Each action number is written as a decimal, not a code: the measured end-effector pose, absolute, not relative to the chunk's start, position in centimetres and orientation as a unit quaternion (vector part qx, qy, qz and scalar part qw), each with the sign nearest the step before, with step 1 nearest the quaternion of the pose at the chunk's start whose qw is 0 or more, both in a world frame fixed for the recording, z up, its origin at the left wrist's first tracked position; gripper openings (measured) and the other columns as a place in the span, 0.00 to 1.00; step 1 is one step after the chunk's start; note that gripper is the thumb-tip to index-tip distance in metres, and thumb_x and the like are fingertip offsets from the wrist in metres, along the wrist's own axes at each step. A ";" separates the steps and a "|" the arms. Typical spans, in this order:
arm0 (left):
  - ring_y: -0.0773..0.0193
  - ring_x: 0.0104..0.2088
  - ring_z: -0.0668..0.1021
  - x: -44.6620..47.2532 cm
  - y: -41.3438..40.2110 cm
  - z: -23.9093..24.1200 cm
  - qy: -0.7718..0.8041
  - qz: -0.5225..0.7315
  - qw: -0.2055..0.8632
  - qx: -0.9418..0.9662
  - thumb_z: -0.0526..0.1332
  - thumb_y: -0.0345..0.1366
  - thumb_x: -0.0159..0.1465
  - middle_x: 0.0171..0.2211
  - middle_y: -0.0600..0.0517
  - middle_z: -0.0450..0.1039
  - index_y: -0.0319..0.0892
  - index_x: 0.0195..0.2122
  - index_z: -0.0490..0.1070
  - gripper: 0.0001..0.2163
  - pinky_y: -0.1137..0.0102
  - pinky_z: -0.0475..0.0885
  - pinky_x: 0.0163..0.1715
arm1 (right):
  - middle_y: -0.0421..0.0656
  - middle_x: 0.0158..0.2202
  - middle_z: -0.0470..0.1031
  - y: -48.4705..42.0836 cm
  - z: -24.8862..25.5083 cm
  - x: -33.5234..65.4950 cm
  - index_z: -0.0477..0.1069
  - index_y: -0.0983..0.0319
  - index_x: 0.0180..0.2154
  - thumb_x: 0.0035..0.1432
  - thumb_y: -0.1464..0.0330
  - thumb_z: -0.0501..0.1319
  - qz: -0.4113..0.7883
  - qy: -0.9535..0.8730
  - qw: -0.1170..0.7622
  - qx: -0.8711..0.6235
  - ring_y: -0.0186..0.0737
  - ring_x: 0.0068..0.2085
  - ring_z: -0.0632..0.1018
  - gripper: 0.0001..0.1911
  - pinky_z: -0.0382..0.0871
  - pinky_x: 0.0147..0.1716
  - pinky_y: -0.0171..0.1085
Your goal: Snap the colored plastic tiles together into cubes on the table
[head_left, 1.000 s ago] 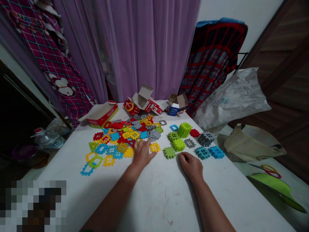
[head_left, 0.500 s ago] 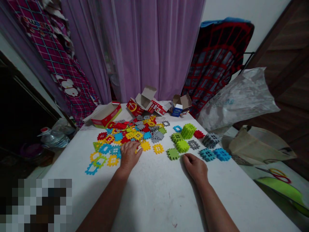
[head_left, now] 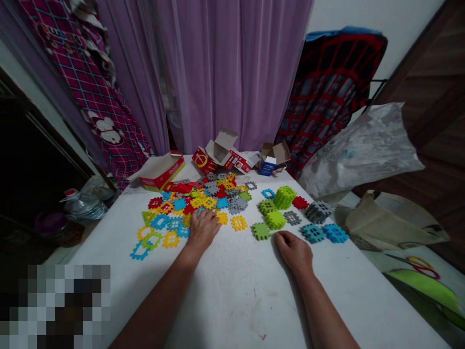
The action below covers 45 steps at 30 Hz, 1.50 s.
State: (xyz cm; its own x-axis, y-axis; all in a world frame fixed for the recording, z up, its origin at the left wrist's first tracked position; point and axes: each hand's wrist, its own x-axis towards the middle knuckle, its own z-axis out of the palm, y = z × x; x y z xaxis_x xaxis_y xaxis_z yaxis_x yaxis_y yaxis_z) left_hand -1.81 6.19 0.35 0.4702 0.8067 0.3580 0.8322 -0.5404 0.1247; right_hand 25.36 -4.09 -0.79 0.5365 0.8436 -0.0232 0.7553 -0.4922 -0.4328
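Note:
My left hand lies palm down with its fingers spread on the near edge of a pile of flat plastic waffle tiles in red, yellow, blue, grey and green. A yellow tile lies just right of it. My right hand rests on the white table with fingers curled loosely; nothing shows in it. It sits just right of a flat green tile. Behind are green cubes, a grey cube and blue tile pieces.
Opened red cardboard boxes and a small blue box stand at the table's far edge before a purple curtain. A crumpled plastic bag hangs right. A water bottle lies off the left edge.
My left hand slid left from the yellow tile into the pile, then a little back right. My right hand stayed put.

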 end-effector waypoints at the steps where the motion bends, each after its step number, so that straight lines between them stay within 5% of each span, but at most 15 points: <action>1: 0.55 0.48 0.73 -1.9 6.2 0.3 -0.474 -0.195 0.035 -0.858 0.59 0.35 0.65 0.43 0.50 0.78 0.48 0.37 0.77 0.06 0.52 0.56 0.57 | 0.42 0.40 0.81 -4.1 -0.8 25.3 0.79 0.53 0.43 0.61 0.57 0.52 0.117 -0.467 0.190 -0.856 0.44 0.42 0.77 0.19 0.60 0.34 0.35; 15: 0.59 0.38 0.78 -5.4 5.6 1.5 -0.579 -0.256 0.027 -0.774 0.49 0.37 0.69 0.36 0.50 0.80 0.46 0.39 0.76 0.14 0.64 0.65 0.45 | 0.42 0.38 0.81 -4.2 -1.0 25.4 0.79 0.53 0.43 0.61 0.57 0.53 0.107 -0.474 0.192 -0.853 0.43 0.40 0.77 0.19 0.59 0.33 0.34; 23: 0.50 0.53 0.71 -7.5 8.6 3.3 -0.665 -0.219 0.072 -0.711 0.56 0.42 0.64 0.51 0.45 0.74 0.46 0.47 0.74 0.13 0.57 0.62 0.53 | 0.42 0.39 0.81 -4.1 -1.1 25.5 0.79 0.53 0.43 0.61 0.56 0.53 0.111 -0.470 0.194 -0.854 0.42 0.39 0.77 0.19 0.60 0.33 0.34; 36: 0.46 0.54 0.72 -2.3 11.5 3.1 -0.638 -0.106 -0.014 -0.763 0.60 0.45 0.61 0.51 0.41 0.74 0.42 0.53 0.69 0.21 0.54 0.62 0.51 | 0.42 0.37 0.81 -4.0 -1.4 25.8 0.80 0.53 0.42 0.60 0.56 0.53 0.108 -0.477 0.200 -0.849 0.42 0.38 0.77 0.19 0.61 0.32 0.34; 45: 0.51 0.56 0.70 -1.9 8.4 3.2 -0.587 -0.199 -0.056 -0.782 0.63 0.42 0.59 0.55 0.45 0.72 0.46 0.59 0.62 0.26 0.57 0.61 0.55 | 0.43 0.38 0.81 -4.1 -1.3 25.6 0.79 0.53 0.43 0.61 0.56 0.51 0.109 -0.480 0.192 -0.849 0.43 0.39 0.77 0.20 0.60 0.33 0.35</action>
